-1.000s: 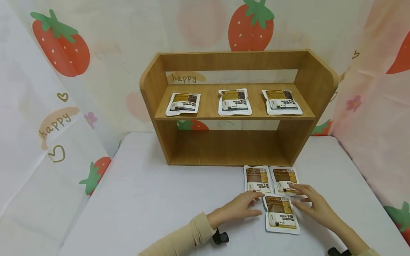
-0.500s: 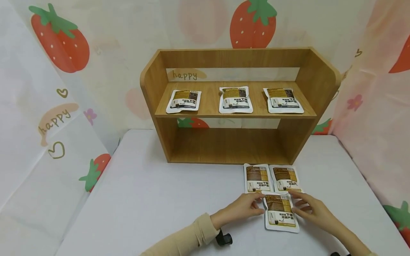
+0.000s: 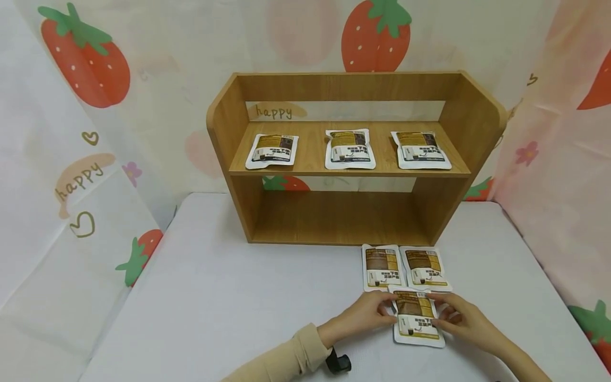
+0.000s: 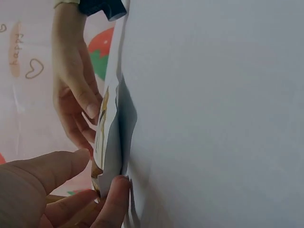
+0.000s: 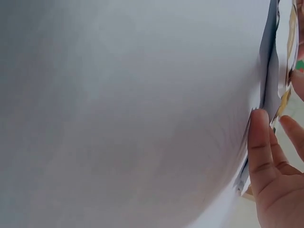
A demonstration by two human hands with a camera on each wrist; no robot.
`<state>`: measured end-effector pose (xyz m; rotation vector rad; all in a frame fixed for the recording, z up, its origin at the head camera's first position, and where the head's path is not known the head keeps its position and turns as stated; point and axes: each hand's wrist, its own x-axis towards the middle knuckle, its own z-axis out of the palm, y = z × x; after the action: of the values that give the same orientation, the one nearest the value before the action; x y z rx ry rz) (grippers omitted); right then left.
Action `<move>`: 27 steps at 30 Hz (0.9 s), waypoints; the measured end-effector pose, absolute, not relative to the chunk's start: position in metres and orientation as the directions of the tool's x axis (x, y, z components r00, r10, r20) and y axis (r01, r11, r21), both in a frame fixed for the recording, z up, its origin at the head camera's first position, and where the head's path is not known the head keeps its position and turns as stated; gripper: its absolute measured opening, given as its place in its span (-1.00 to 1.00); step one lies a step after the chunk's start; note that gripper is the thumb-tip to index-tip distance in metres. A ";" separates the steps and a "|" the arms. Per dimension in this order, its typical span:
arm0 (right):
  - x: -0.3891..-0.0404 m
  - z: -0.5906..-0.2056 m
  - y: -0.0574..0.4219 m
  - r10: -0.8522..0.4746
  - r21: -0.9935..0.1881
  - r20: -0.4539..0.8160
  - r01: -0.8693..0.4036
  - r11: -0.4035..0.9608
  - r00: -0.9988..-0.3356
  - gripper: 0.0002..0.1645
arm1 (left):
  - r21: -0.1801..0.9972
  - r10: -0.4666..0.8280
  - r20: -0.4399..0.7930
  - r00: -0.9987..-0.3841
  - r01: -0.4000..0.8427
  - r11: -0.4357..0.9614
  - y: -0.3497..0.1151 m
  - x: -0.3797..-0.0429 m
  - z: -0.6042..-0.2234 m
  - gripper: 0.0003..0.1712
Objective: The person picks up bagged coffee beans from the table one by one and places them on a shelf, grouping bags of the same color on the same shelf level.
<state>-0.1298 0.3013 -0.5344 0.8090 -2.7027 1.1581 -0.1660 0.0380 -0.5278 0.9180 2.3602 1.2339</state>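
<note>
A white pouch [image 3: 416, 318] with a brown and gold panel and dark print lies nearest the person, held between both hands. My left hand [image 3: 360, 317] grips its left edge, thumb on the near part and fingers further up. On the right edge, my right hand [image 3: 470, 321] grips it likewise with thumb and fingers. In the left wrist view the pouch [image 4: 107, 147] shows edge-on, a shadow along its underside. The right wrist view has the fingertips [image 5: 260, 118] low at the pouch's side. Two matching pouches, a left one [image 3: 382, 267] and a right one [image 3: 425, 268], lie just beyond.
A two-level wooden shelf [image 3: 353, 172] stands at the back of the white table [image 3: 215, 297]. Three similar pouches, left [image 3: 272, 150], middle [image 3: 350, 149] and right [image 3: 420, 150], lie spaced along its upper board. Strawberry-patterned cloth [image 3: 191, 63] hangs behind and at the sides.
My right hand has come down and left from over the right-hand far pouch to the near pouch's right edge. My left hand has closed in on the left edge.
</note>
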 end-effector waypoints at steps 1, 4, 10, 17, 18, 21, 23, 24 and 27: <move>-0.130 -0.534 0.301 -0.435 -0.652 0.280 -0.502 0.569 -0.856 -0.37 | 0.815 0.671 0.012 -0.741 0.396 0.422 0.039 -0.166 -0.528 -0.46; -0.130 -0.534 0.300 -0.432 -0.667 0.274 -0.494 0.558 -0.859 -0.37 | 0.801 0.672 0.021 -0.741 0.414 0.432 0.039 -0.165 -0.528 -0.46; -0.126 -0.535 0.299 -0.423 -0.755 0.221 -0.429 0.496 -0.879 -0.36 | 0.816 0.670 0.017 -0.742 0.398 0.420 0.040 -0.164 -0.531 -0.42; -0.124 -0.535 0.295 -0.402 -0.806 0.165 -0.358 0.472 -0.901 -0.32 | 0.826 0.659 0.024 -0.752 0.386 0.411 0.041 -0.161 -0.535 -0.36; -0.124 -0.535 0.295 -0.397 -0.805 0.163 -0.354 0.475 -0.903 -0.32 | 0.830 0.656 0.024 -0.754 0.381 0.408 0.040 -0.161 -0.535 -0.36; -0.124 -0.534 0.293 -0.387 -0.801 0.163 -0.351 0.485 -0.907 -0.32 | 0.834 0.646 0.035 -0.762 0.379 0.401 0.040 -0.159 -0.534 -0.35; -0.124 -0.533 0.291 -0.384 -0.794 0.168 -0.356 0.493 -0.908 -0.32 | 0.836 0.637 0.043 -0.770 0.377 0.399 0.040 -0.159 -0.534 -0.34; -0.124 -0.533 0.291 -0.384 -0.791 0.169 -0.357 0.497 -0.908 -0.32 | 0.838 0.632 0.043 -0.774 0.372 0.398 0.039 -0.159 -0.533 -0.34; -0.124 -0.530 0.288 -0.381 -0.782 0.176 -0.364 0.507 -0.908 -0.31 | 0.845 0.617 0.043 -0.786 0.357 0.397 0.038 -0.159 -0.532 -0.34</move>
<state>-0.1245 0.2885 -0.5305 0.6778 -2.7431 1.4162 -0.1590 0.0381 -0.5320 0.8540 2.3804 1.3364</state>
